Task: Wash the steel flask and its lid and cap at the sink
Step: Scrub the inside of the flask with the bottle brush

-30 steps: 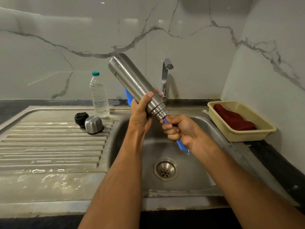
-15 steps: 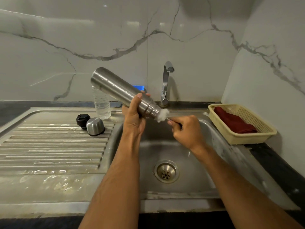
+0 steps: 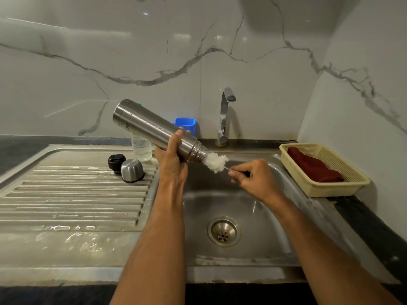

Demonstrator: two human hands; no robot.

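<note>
Steel flask [image 3: 154, 130] looks wet, tipped over sink [image 3: 253, 208]; left hand [image 3: 171, 159] wraps it; right hand [image 3: 251, 175] pinches brush [image 3: 215, 161] w/ tuft at mouth; grip may slip, flask could drop.

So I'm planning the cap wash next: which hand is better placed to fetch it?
Probably the left hand. The cap sits on the drainboard on its side, but it must first put down the flask. The right hand holds the brush, farther away.
</note>
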